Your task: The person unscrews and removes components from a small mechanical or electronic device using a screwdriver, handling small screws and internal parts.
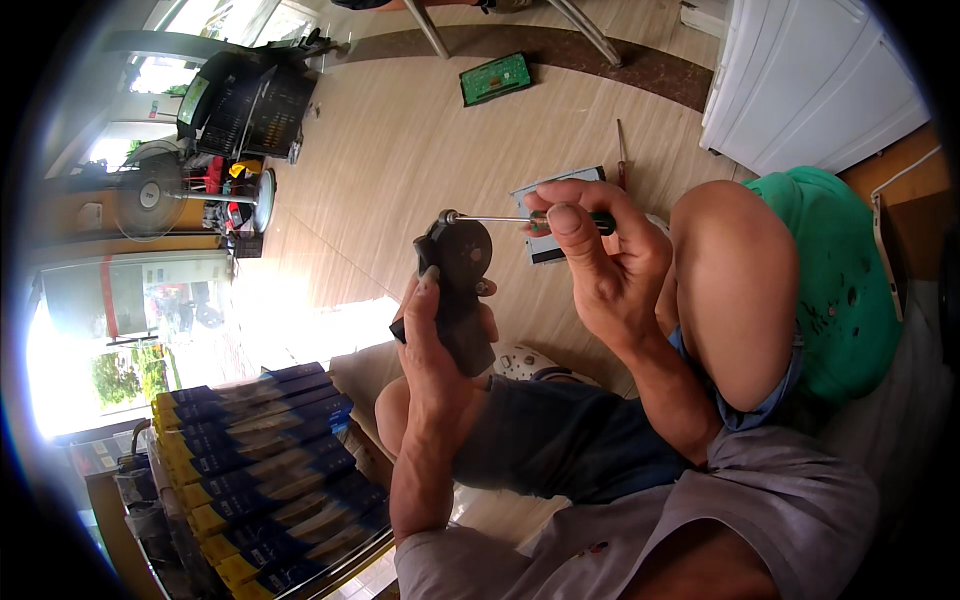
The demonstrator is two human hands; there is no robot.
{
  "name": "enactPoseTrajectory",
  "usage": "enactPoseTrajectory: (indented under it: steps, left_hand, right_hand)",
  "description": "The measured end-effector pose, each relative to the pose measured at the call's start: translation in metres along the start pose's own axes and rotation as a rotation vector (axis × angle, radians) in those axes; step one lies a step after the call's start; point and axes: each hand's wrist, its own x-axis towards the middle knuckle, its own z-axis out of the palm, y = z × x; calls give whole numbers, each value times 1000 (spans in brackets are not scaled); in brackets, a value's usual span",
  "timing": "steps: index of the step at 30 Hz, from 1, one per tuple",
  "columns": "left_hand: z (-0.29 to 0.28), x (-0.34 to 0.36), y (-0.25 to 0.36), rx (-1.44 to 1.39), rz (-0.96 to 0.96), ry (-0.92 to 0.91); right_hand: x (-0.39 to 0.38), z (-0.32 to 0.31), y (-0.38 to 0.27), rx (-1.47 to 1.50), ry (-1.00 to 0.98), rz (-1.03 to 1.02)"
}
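My left hand [428,335] is closed around a dark, flat device [463,262] with a rounded top and a narrower lower body; I cannot make out its exact kind. The thumb lies along its left edge. In my right hand [615,265] a screwdriver [490,218] is pinched between thumb and fingers, its green and black handle partly hidden by them. The thin metal shaft points left, and its tip meets a small round metal-looking part at the top of the device. Both hands are raised above the floor, in front of my knees.
On the tiled floor lie a green circuit board [497,80], a grey flat metal piece [560,183] and a red-handled screwdriver [621,165]. A fan [150,195] and black basket [270,110] stand left; blue-yellow boxes [270,470] fill a lower-left rack. A white cabinet [810,80] stands right.
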Motion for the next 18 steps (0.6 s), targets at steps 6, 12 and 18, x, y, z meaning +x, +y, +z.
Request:
enactPoseTrajectory:
  steps: [6,12,18]
  left_hand:
    - [3,-2,1,117,77,84]
    - [-2,-8,5,72,116,123]
    - [-5,-11,3,165,152,162]
  right_hand:
    - [2,-2,-22,-318,-59,192]
    - [7,-3,-31,-198,-141,403]
    - [5,-7,-23,-376,-292,-46]
